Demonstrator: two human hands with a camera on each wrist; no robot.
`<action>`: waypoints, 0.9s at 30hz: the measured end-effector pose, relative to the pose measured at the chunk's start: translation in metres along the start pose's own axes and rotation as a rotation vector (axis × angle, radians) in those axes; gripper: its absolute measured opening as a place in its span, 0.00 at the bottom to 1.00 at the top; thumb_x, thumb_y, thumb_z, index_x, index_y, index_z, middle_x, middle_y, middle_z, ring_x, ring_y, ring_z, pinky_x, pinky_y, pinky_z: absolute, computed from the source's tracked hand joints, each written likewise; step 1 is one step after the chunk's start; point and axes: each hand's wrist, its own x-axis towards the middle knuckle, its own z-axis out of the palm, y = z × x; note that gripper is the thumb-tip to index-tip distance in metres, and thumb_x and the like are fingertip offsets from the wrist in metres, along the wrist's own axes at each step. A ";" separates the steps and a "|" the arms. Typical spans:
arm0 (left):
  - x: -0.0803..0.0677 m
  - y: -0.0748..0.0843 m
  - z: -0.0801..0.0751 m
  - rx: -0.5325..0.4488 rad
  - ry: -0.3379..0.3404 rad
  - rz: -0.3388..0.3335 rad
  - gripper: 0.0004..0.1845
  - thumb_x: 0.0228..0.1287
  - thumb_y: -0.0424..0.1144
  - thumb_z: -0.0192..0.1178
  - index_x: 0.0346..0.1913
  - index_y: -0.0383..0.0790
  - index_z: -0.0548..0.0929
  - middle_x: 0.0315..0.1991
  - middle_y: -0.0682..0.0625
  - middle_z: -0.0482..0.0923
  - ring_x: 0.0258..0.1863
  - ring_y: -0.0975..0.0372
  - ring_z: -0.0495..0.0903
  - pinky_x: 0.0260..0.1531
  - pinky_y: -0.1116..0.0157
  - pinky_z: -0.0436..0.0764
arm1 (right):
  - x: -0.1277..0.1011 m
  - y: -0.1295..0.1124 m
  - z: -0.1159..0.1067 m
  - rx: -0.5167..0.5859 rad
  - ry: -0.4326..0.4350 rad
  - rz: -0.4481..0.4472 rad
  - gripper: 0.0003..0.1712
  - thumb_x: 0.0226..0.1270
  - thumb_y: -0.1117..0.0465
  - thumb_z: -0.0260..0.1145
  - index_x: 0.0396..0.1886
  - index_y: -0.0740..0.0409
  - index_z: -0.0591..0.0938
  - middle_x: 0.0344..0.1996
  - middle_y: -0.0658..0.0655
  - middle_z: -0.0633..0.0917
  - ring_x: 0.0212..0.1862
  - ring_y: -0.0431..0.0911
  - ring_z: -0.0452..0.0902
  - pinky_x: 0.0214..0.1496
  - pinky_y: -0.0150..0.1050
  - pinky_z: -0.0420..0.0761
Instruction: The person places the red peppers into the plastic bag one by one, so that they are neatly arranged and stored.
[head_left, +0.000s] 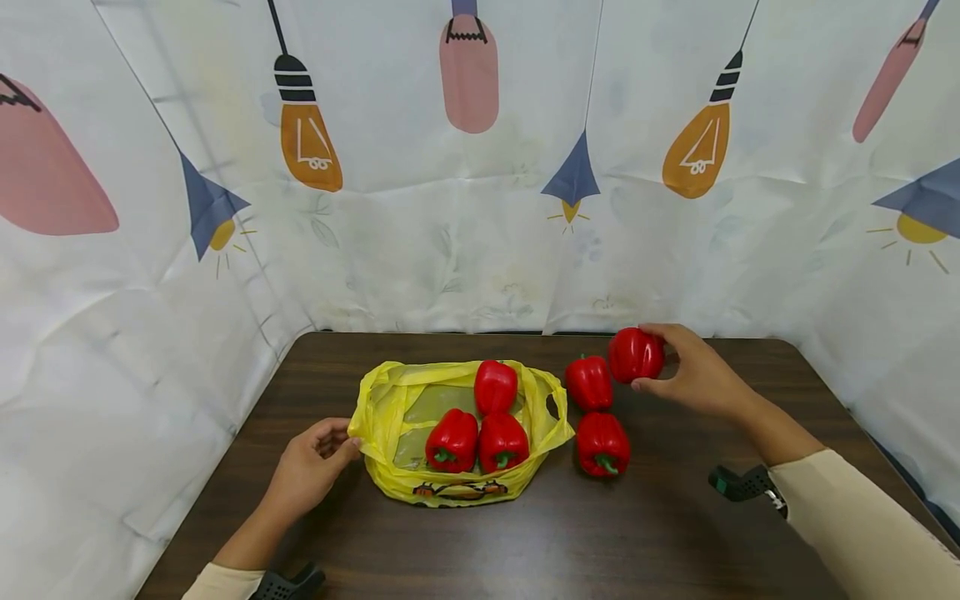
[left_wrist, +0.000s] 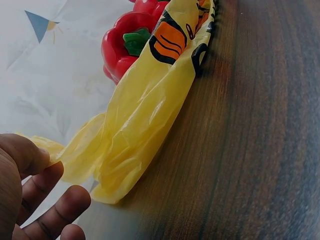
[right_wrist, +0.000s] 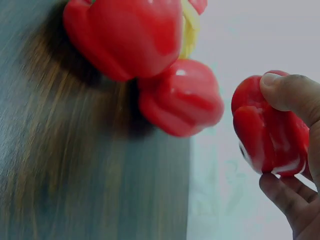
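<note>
My right hand (head_left: 693,371) grips a red bell pepper (head_left: 636,355) between thumb and fingers, lifted off the table in the right wrist view. On the left, my left hand (head_left: 311,467) pinches the rim of a yellow plastic bag (head_left: 375,458) between thumb and forefinger. The bag stands with its mouth spread wide. Inside it lie three red peppers: one at the back (head_left: 496,387), one at front left (head_left: 452,442) and one beside it (head_left: 504,442). Two more, a rear pepper (head_left: 589,383) and a front pepper (head_left: 603,444), rest just right of the bag.
Everything stands on a dark wooden table (head_left: 600,542). A white cloth (head_left: 465,250) printed with lamps and bulbs hangs behind the table's far edge and along both sides. Black straps (head_left: 742,483) sit on both wrists.
</note>
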 end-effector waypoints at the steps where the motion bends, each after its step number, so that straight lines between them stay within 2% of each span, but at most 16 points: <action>1: 0.000 0.000 0.000 -0.001 -0.001 -0.002 0.13 0.73 0.38 0.65 0.54 0.34 0.83 0.40 0.47 0.85 0.37 0.61 0.85 0.37 0.68 0.82 | 0.001 -0.003 0.000 0.001 0.001 -0.004 0.52 0.58 0.48 0.82 0.74 0.64 0.66 0.64 0.63 0.73 0.55 0.59 0.77 0.51 0.57 0.82; 6: 0.000 0.000 0.000 -0.002 -0.002 -0.006 0.13 0.73 0.38 0.65 0.54 0.34 0.83 0.41 0.47 0.85 0.38 0.61 0.85 0.37 0.68 0.82 | 0.007 -0.016 0.001 0.026 -0.001 -0.018 0.53 0.56 0.50 0.83 0.74 0.64 0.66 0.64 0.63 0.73 0.56 0.59 0.78 0.51 0.56 0.83; 14: 0.001 -0.003 0.001 -0.007 0.006 0.009 0.13 0.73 0.38 0.66 0.54 0.34 0.83 0.40 0.47 0.85 0.37 0.61 0.85 0.38 0.68 0.83 | 0.021 -0.033 0.012 0.018 0.001 -0.052 0.52 0.54 0.52 0.84 0.74 0.61 0.68 0.65 0.60 0.74 0.59 0.55 0.72 0.53 0.56 0.82; 27: 0.002 -0.003 0.001 -0.009 0.005 0.011 0.14 0.73 0.38 0.65 0.54 0.34 0.83 0.41 0.47 0.85 0.37 0.60 0.85 0.38 0.68 0.83 | 0.046 -0.067 0.030 0.050 -0.073 -0.077 0.54 0.51 0.49 0.85 0.75 0.58 0.67 0.66 0.58 0.73 0.62 0.54 0.71 0.52 0.53 0.83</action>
